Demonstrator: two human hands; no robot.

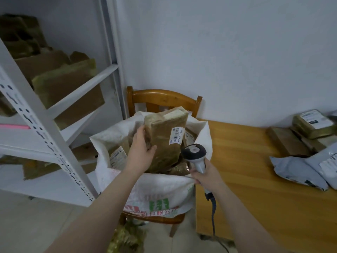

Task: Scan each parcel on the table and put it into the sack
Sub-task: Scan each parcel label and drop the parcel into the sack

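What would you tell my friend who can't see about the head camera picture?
A person's left hand holds a brown parcel upright in the mouth of a white sack on a wooden chair, while the right hand grips a scanner. More parcels wait on the table to the right.

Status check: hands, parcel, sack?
Left hand grips brown parcel, upright in sack mouth. Right hand grips scanner. Sack already crowded; more parcels on table.
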